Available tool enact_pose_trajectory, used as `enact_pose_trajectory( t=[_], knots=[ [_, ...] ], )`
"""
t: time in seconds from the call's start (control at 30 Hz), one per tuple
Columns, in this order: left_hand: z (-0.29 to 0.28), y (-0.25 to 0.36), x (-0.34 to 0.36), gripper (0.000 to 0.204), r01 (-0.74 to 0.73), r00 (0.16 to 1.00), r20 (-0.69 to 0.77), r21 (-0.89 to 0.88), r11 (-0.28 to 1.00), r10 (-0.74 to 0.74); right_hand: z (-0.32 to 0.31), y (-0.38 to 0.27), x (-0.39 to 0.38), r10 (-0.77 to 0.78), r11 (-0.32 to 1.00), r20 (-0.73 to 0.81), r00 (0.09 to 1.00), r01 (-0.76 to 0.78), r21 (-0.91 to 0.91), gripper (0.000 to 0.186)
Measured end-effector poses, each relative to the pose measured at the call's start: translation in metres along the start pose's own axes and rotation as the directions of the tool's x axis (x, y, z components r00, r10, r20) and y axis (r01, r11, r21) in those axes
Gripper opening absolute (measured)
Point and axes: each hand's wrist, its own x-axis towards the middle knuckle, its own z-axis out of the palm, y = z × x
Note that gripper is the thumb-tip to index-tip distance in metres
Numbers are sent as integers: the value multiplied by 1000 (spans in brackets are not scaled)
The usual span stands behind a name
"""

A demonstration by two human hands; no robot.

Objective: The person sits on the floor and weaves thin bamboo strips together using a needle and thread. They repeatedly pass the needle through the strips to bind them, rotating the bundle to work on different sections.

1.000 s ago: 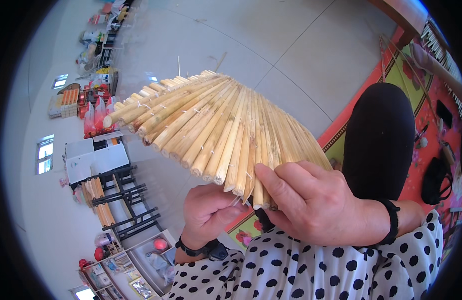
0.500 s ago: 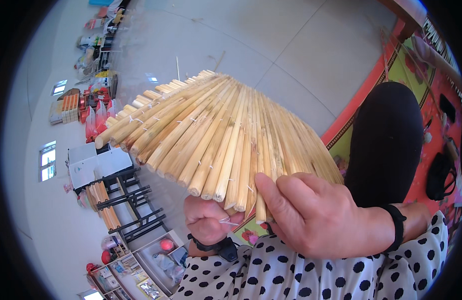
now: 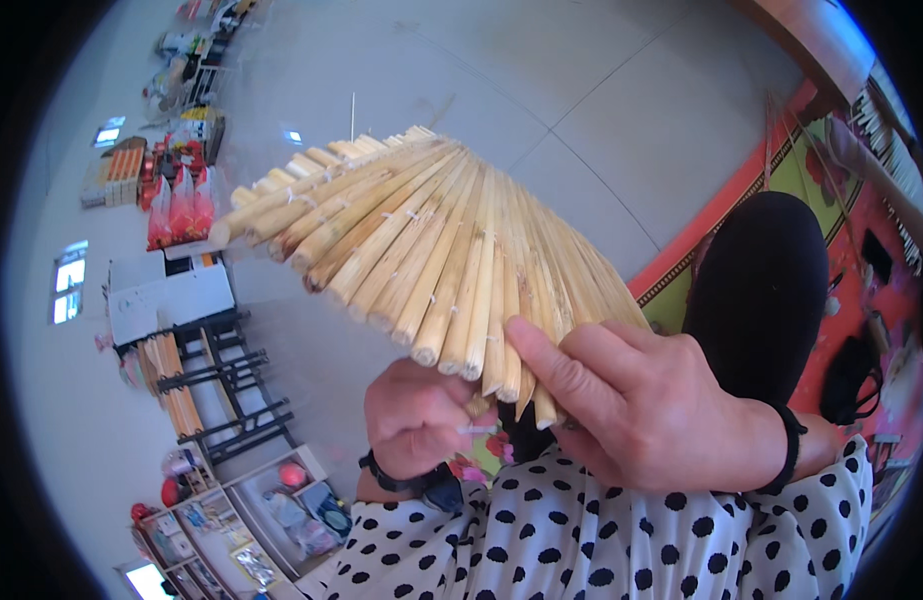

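A mat of pale plant stalks (image 3: 461, 250), bound side by side with white thread stitches, is bent into an arch in front of me. My right hand (image 3: 651, 400) is closed on its near right edge, with the forefinger and thumb pinching the stalk ends. Just below the near ends, my left hand (image 3: 416, 415) is closed like a fist, and a short piece of white thread (image 3: 478, 430) shows at its fingers. The fingertips of the left hand are partly hidden beneath the stalks. A thin straight pale strand (image 3: 352, 115) sticks up behind the mat.
My dark-clad knee (image 3: 756, 290) rises right of the mat, over a red and green floral floor covering (image 3: 836, 320). Polka-dot fabric (image 3: 581, 530) covers my lap. At left are a black metal frame (image 3: 216, 375), a shelf unit (image 3: 251, 520) and red bags (image 3: 186, 205).
The mat's left side has swung slightly right in view. My left hand has turned and risen closer beneath the stalk ends; the right hand keeps its pinch. The view has shifted somewhat.
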Motion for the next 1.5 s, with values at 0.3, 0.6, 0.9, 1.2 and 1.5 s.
enact_pose_trajectory(
  t=[0.3, 0.6, 0.9, 1.2, 1.5],
  knots=[
    [-8, -5, 13, 29, 205, 979, 23, -94, 974, -204, 3, 10, -2, 21, 998, -84, 996, -26, -59, 72],
    [-91, -33, -27, 18, 523, 772, -483, 112, 845, -413, 2, 2, -7, 7, 984, -87, 996, -22, -174, 52],
    [-133, -64, -80, 25, 755, 626, -775, 630, -180, -87, -1, -1, -12, 9, 930, -111, 994, -49, -364, 56],
    [-84, -82, -67, 19, 169, 939, -296, 840, 516, 175, -2, 3, -14, -23, 891, -94, 995, -22, -453, 51],
    [-89, -131, -54, 18, 156, 953, -285, 752, 640, 103, -4, 7, -15, -19, 920, -105, 994, -23, -392, 45]
  ],
)
